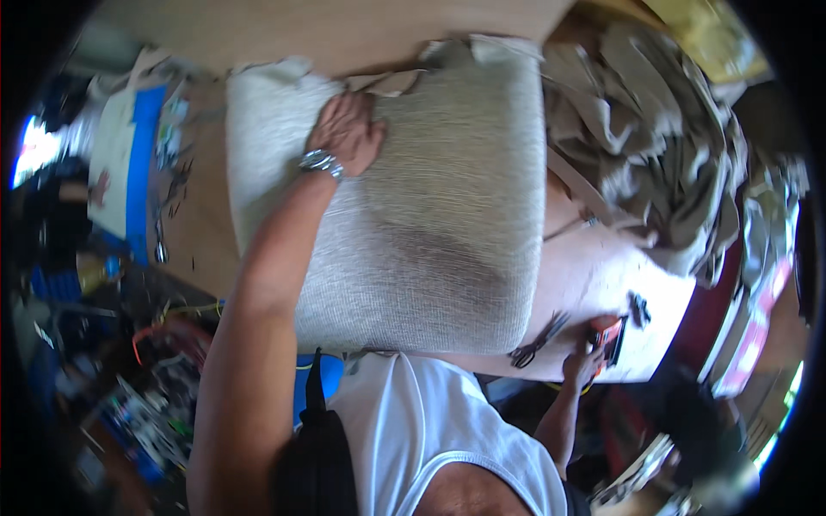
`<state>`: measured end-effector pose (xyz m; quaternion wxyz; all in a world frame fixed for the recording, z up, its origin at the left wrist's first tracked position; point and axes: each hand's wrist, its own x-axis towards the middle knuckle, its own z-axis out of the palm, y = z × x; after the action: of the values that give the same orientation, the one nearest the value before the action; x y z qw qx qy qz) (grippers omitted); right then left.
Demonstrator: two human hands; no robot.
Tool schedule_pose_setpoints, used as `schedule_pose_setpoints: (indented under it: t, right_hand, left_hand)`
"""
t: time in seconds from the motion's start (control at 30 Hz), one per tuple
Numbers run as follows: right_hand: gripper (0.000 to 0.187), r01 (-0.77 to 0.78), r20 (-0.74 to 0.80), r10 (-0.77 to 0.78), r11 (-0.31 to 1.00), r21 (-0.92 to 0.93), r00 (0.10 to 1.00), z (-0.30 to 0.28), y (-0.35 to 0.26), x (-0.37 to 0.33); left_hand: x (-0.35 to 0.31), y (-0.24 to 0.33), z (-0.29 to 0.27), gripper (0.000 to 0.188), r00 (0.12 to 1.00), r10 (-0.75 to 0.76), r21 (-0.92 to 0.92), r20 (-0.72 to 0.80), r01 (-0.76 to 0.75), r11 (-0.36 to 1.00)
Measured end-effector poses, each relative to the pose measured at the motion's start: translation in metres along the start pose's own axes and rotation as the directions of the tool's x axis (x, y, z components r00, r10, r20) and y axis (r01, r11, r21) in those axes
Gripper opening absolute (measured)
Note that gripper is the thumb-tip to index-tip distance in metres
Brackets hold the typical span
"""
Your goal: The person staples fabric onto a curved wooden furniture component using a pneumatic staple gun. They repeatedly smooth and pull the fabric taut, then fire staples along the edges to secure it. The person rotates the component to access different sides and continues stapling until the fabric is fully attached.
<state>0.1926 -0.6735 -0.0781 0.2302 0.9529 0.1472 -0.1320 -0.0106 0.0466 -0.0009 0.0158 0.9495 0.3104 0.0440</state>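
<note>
A light grey-beige fabric-covered cushion [430, 198] lies on the table before me, with loose fabric edges along its far side. My left hand [347, 133] presses on its top near the far edge, fingers stretched out and thumb apart, holding nothing. A darker patch shows on the cushion's near right part. At the table's near right edge, my right hand [582, 365] is closed round an orange-and-black tool [607, 334] that looks like a staple gun; its exact kind is blurred. Dark-handled scissors [539, 341] lie between the cushion and that tool.
A heap of crumpled brown-beige fabric [645, 138] covers the table's far right. A small dark object [638, 308] lies beyond the tool. To the left are a blue strip [142, 163] and scattered small items. Clutter with a yellow cord [194, 310] lies below left.
</note>
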Motion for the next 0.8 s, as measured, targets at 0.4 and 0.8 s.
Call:
schedule_pose_setpoints:
  t: [0.4, 0.8]
  right_hand:
    - [0.057, -0.367, 0.200, 0.314, 0.866, 0.339, 0.928, -0.026, 0.037, 0.057]
    - [0.020, -0.021, 0.105, -0.102, 0.609, 0.793, 0.989, -0.294, -0.041, -0.026]
  left_hand:
    - [-0.013, -0.002, 0.008, 0.063, 0.996, -0.082, 0.048, -0.023, 0.083, 0.995]
    - [-0.020, -0.004, 0.018, 0.065, 0.987, -0.137, -0.033, -0.084, 0.134, 0.990]
